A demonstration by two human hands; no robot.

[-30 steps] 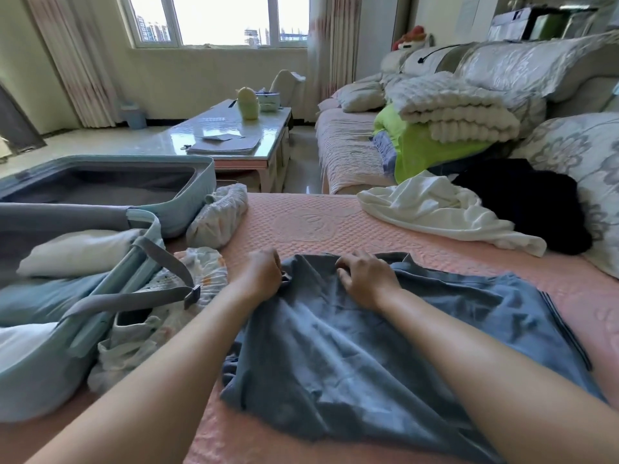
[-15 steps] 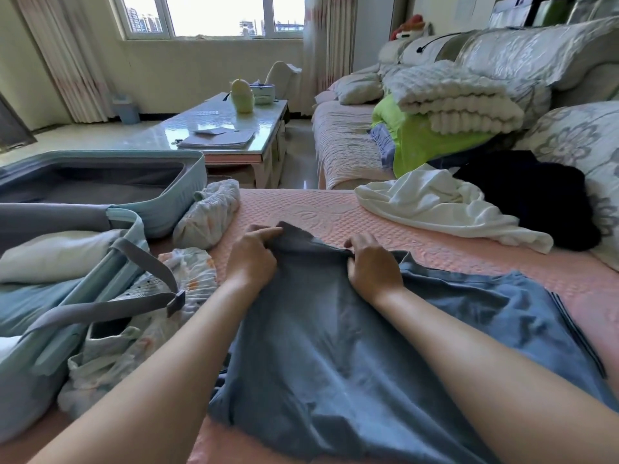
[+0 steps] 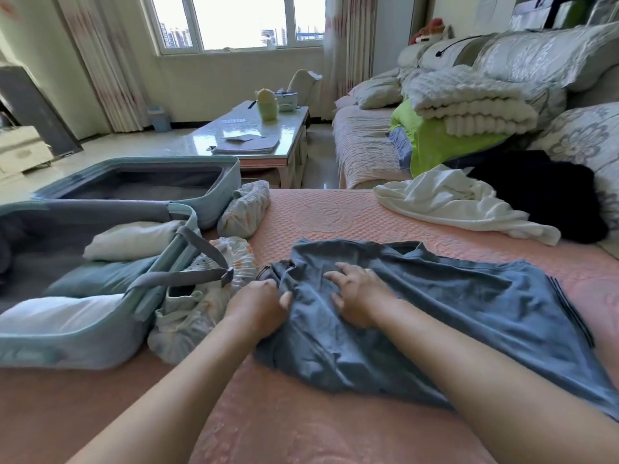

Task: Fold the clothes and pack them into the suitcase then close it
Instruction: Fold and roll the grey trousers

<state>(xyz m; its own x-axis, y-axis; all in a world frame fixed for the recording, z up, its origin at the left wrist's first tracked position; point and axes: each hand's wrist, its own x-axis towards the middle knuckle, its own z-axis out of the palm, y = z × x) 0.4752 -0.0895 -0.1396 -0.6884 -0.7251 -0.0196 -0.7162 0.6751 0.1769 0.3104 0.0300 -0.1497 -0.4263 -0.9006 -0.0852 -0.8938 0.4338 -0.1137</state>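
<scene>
Packing day: a person folds a blue-grey garment (image 3: 452,313) spread on a pink quilted cover (image 3: 335,216), just right of an open suitcase (image 3: 100,333). The left hand (image 3: 258,306) grips the garment's bunched left edge, thumb on top. The right hand (image 3: 355,296) presses down on the cloth with fingers spread, grasping nothing.

The work appears to be at the folding stage, with this piece only partly folded. The next move likely calls for carrying the gripped edge over to the right while the pressing hand pins the crease, then smoothing the cloth flat.

At least 3 folded pieces lie in the suitcase's near half. A white garment (image 3: 452,205) and a black garment (image 3: 552,199) lie unfolded at far right, and a printed garment (image 3: 201,313) sits against the suitcase.

The blue-grey garment's near right corner runs out of frame, the left fingertips are buried in cloth, and the kind of garment cannot be told.
</scene>
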